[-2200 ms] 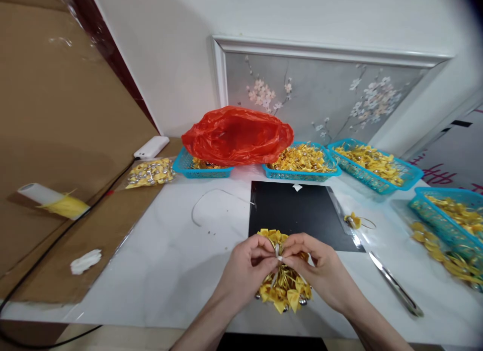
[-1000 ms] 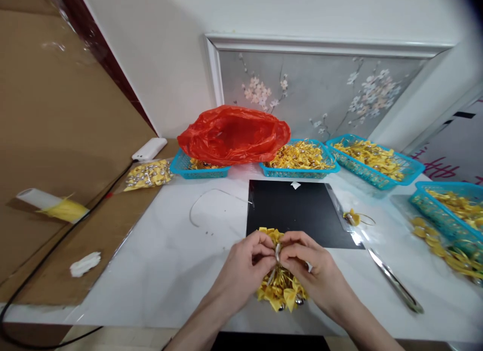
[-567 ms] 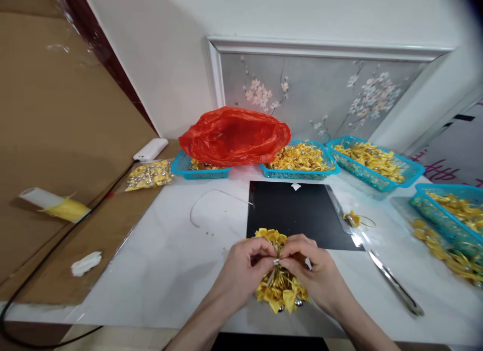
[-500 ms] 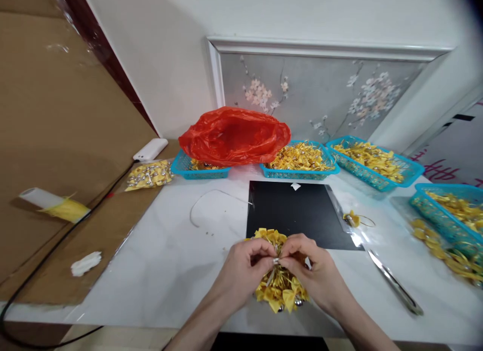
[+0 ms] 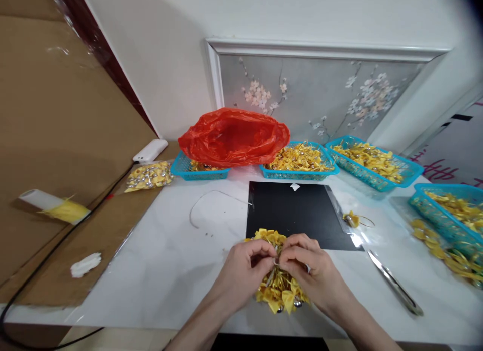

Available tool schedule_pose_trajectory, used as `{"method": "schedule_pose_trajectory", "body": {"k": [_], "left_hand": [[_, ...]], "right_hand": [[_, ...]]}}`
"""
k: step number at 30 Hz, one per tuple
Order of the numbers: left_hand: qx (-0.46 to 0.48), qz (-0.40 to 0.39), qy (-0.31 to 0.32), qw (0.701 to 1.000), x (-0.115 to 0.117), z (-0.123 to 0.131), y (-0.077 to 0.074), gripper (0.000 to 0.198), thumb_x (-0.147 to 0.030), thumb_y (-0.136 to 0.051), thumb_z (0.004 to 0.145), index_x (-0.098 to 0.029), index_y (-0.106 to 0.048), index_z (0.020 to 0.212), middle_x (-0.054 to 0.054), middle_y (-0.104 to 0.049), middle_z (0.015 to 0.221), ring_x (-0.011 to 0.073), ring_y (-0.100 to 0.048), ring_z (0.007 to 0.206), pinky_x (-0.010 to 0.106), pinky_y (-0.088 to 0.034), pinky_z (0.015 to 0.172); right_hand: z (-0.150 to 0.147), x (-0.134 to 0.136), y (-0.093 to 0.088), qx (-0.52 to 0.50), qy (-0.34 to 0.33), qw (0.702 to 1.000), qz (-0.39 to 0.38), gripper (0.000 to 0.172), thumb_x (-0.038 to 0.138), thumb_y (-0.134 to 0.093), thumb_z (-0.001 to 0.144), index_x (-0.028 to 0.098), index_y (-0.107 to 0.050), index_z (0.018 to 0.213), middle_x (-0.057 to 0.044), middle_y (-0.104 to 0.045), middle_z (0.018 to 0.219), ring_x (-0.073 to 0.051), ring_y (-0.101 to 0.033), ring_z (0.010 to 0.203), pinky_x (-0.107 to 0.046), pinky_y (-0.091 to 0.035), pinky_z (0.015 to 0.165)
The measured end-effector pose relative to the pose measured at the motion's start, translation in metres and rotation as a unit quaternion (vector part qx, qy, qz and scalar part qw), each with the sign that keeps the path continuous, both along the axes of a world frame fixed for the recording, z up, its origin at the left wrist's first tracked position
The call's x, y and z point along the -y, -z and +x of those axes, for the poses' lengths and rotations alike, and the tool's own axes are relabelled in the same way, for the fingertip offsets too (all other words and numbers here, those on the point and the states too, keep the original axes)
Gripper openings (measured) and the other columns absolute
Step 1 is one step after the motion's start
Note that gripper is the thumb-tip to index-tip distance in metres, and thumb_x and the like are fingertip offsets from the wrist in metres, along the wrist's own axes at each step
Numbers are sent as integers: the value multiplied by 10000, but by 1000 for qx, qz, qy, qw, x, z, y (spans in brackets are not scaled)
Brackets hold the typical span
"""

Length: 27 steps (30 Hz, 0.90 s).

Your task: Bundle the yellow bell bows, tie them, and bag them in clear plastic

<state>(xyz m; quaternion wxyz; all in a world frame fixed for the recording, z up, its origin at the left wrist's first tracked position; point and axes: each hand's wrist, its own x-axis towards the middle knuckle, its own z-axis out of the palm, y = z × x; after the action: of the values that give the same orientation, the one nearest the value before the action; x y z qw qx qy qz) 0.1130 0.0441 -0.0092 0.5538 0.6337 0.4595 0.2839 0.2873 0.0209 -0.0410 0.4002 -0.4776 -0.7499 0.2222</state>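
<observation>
A bunch of yellow bows with silver bells (image 5: 281,289) lies on the table under both my hands, its golden stems gathered at the middle. My left hand (image 5: 251,265) pinches a narrow white tie (image 5: 276,261) between thumb and forefinger, right over the gathered stems. From the other side, my right hand (image 5: 309,263) pinches the same tie with its fingertips. The two sets of fingertips almost meet. Most of the tie and the middle of the bunch are hidden by my fingers.
Behind lie a black mat (image 5: 290,210) and a red plastic bag (image 5: 234,139). Blue baskets (image 5: 300,174) hold more yellow bows. A tweezers-like metal tool (image 5: 396,285) and a single bow (image 5: 351,219) are on the right. A loose thin strip (image 5: 194,210), a bag of bells (image 5: 149,176) and a cable (image 5: 56,240) are leftward.
My right fingers have shifted slightly and curled closer over the white tie, so less of it shows. My left hand and the bunch stay nearly in place.
</observation>
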Motion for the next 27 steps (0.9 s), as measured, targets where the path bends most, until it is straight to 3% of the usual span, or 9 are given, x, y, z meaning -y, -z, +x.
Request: {"method": "schedule_pose_trajectory", "body": {"k": [3, 8, 15, 27], "left_hand": [[3, 0, -3, 1000, 0, 0, 2, 121, -123, -517, 743, -174, -620, 706, -15, -572, 658, 133, -490, 632, 254, -383, 599], [3, 1, -14, 1000, 1, 0, 4, 123, -126, -510, 754, -173, -620, 727, -12, -569, 678, 136, -491, 653, 257, -386, 620], [2, -5, 18, 1000, -1, -4, 3, 112, -152, -533, 767, -165, -644, 757, -11, -571, 694, 136, -485, 669, 254, -369, 621], [-44, 28, 79, 995, -2, -6, -6, 145, -123, -503, 794, -219, -611, 790, -51, -551, 670, 125, -451, 643, 248, -336, 623]], "right_hand": [[-3, 0, 2, -2, 2, 999, 33, 190, 120, -570, 863, 238, -629, 727, -5, -661, 877, -197, -594, 858, -340, -351, 729], [-7, 0, 5, -26, 8, 999, 44, 190, 134, -542, 888, 236, -613, 743, 11, -662, 724, -191, -594, 796, -356, -352, 758], [-4, -3, 13, -71, 39, 997, -14, 93, 235, -609, 835, 208, -592, 747, -23, -644, 753, -179, -597, 702, -293, -448, 639], [7, -11, 9, -47, -10, 994, -101, 29, 228, -649, 820, 225, -670, 800, -26, -693, 910, -202, -610, 867, -309, -478, 747]]}}
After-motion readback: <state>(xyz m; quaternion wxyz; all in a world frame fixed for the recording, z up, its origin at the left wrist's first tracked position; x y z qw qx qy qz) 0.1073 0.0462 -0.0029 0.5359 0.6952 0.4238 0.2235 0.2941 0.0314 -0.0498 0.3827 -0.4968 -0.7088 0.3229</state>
